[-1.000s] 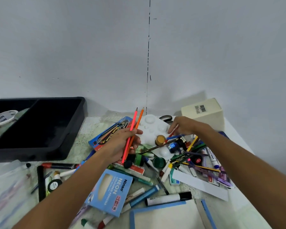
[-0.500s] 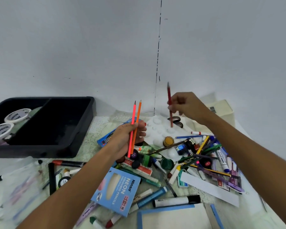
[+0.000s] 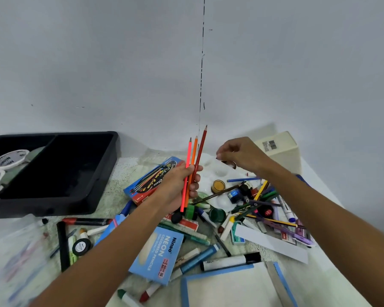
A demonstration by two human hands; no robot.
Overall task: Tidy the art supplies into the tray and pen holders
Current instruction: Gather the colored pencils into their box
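My left hand (image 3: 180,187) grips three pencils upright above the pile: a pink one (image 3: 187,165), an orange one (image 3: 193,160) and a dark red one (image 3: 201,149). Just right of them, my right hand (image 3: 239,155) hovers over the white paint palette (image 3: 217,171) with loosely curled fingers and holds nothing. A black two-part tray (image 3: 98,173) stands at the left, with white-lidded jars (image 3: 9,159) in its left compartment. A heap of pens, markers and pencils (image 3: 264,204) covers the table at right. No pen holder shows.
A blue neon pencil box (image 3: 157,255) and a blue brush box (image 3: 151,180) lie near my left arm. A cream box (image 3: 279,149) stands against the wall at right. A blue-edged pad (image 3: 228,286) lies at the front. A clear bag (image 3: 16,258) lies at the left front.
My right hand carried the dark red pencil from the pile across to my left hand, which now holds it with the other two. The right hand has let go and drawn back.
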